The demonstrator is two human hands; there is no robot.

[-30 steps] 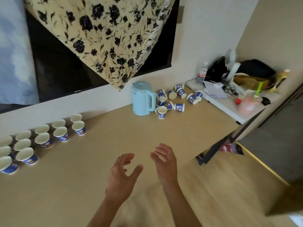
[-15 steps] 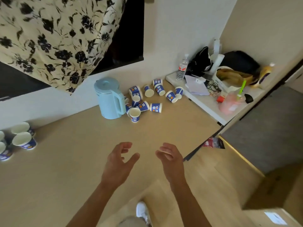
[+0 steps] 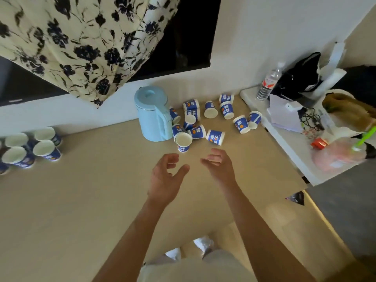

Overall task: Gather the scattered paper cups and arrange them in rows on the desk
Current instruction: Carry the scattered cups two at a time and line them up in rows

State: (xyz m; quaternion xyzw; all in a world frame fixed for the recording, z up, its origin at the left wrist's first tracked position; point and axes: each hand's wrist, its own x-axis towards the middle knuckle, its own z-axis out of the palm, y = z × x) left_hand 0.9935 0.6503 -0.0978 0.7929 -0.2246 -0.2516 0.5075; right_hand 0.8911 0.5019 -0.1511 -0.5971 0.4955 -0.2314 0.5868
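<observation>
Left hand (image 3: 164, 176) and right hand (image 3: 219, 169) hover empty, fingers loosely spread, over the bench (image 3: 81, 200), apparently poised to take the tumbled cups (image 3: 197, 131) just ahead; the finished rows (image 3: 47, 149) stand well off to their left.

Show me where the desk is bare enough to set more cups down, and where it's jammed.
Bare: the wide desk stretch between the upright cups at left and the kettle, and all the near side around the left hand and right hand. Jammed: the scattered cups packed between the kettle and the white side table.
</observation>
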